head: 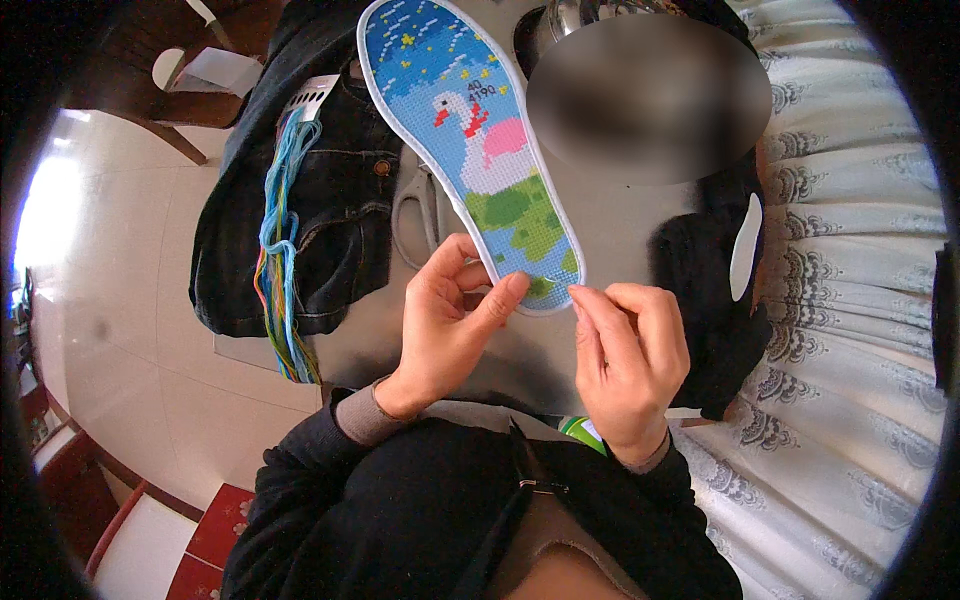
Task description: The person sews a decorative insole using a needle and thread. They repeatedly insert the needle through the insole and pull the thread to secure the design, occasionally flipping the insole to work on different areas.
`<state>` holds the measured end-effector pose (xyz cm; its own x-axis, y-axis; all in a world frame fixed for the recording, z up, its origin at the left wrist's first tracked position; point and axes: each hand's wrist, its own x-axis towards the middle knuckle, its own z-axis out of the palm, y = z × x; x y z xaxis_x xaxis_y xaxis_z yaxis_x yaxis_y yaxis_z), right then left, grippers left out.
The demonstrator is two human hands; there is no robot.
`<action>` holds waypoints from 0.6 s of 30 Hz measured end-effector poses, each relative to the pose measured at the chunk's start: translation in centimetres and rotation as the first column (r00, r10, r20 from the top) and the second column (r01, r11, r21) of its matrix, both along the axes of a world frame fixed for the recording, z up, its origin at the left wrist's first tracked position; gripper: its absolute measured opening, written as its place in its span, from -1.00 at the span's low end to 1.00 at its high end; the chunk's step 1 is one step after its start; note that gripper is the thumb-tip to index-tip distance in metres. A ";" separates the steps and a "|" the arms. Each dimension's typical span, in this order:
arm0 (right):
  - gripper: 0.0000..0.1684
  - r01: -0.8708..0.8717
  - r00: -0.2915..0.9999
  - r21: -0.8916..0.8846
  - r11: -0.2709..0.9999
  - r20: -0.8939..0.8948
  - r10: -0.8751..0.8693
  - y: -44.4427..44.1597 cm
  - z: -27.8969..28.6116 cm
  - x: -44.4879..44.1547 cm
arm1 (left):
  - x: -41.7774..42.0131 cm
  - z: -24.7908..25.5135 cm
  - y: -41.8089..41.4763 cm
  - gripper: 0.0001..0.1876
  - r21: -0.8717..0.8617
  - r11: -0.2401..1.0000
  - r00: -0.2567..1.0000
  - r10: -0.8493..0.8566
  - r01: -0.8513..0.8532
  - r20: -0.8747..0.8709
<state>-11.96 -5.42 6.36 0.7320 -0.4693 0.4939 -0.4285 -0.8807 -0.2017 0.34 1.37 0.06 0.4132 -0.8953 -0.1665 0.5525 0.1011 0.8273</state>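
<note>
An embroidered insole with a swan pattern and white edging slants across the middle of the head view. My left hand grips its lower left edge, thumb on the patterned face near the heel. At the heel's right edge, the fingertips of my right hand are pinched together; a pale thread loop seems to lie on the fabric there. Whatever is between those fingertips is too small to make out. Grey-handled scissors lie behind the insole. Left of them, a hank of coloured embroidery floss hangs from a punched card.
Dark denim lies under the floss on the grey table. A black cloth with a white oval piece is at the right, beside a patterned curtain. A blurred area covers the upper right. A wooden chair stands upper left.
</note>
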 end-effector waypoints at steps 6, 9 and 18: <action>-0.76 0.017 0.993 -0.016 1.000 -0.117 -0.018 0.1 0.1 0.2 | -0.8 -1.3 -0.3 -0.82 -0.019 0.996 0.978 0.094 -0.092 0.187; -0.83 0.039 0.975 -0.018 0.999 -0.217 -0.042 0.0 0.2 0.4 | -0.8 -0.9 -0.3 -0.84 0.042 0.996 0.927 0.062 -0.083 0.370; -0.69 -0.100 0.962 0.808 0.580 0.227 -0.151 -1.4 -1.6 0.2 | -0.3 -1.0 0.1 -0.84 0.128 0.991 0.939 -0.006 -0.041 0.343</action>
<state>-11.80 -6.80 4.77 0.6261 -0.7778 0.0550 -0.2731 -0.2848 -0.9188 0.02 1.47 -0.95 0.4814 -0.8671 -0.1283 0.2332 -0.0144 0.9723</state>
